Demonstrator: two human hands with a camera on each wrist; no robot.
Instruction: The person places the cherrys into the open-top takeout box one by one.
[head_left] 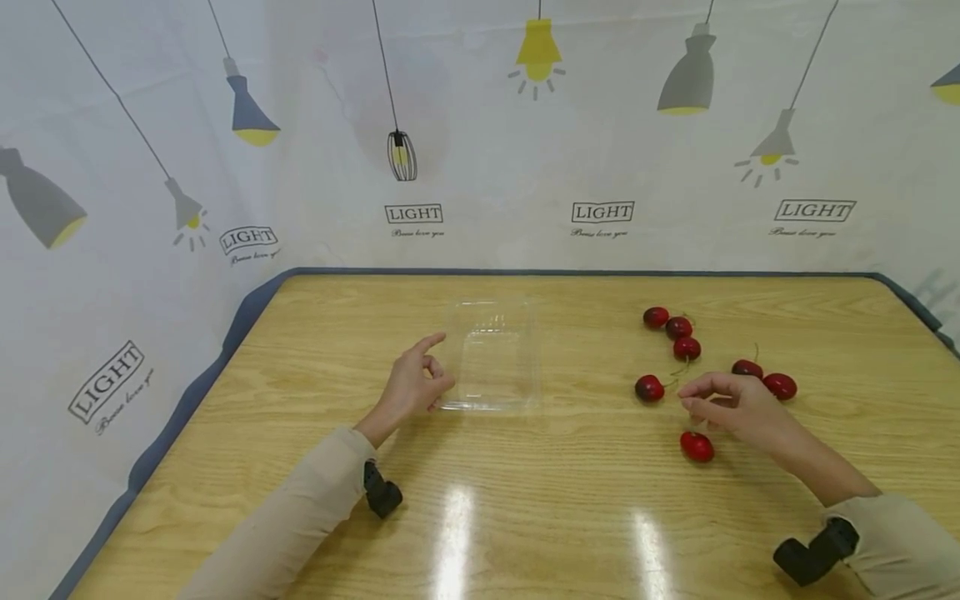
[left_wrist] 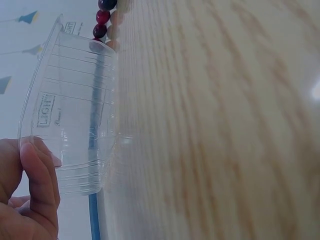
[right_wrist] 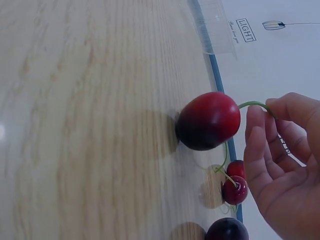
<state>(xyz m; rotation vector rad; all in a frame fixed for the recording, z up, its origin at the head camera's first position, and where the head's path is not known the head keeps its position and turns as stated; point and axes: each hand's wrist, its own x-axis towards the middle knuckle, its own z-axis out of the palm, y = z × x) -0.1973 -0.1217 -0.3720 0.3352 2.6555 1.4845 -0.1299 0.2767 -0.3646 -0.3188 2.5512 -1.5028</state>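
A clear plastic container point(head_left: 498, 407) stands on the wooden table, and my left hand point(head_left: 411, 385) pinches its left rim. In the left wrist view, fingers point(left_wrist: 40, 172) are curled at the rim of the container point(left_wrist: 75, 115). On the right, my right hand point(head_left: 742, 410) pinches a green stem point(right_wrist: 255, 103) between thumb and fingertips. That stem belongs to the dark red cherry point(right_wrist: 210, 120), which looks like the nearest cherry point(head_left: 697, 447) in the head view. Whether it touches the table I cannot tell. Another cherry point(head_left: 649, 388) with a stem lies left of the right fingertips.
Three cherries point(head_left: 678, 327) lie in a row farther back. Two more cherries point(head_left: 780, 386) sit behind the right hand, partly covered by it. Bare table point(head_left: 592, 467) extends between the hands. A white lamp-printed cloth point(head_left: 495, 167) rises behind the table's edge.
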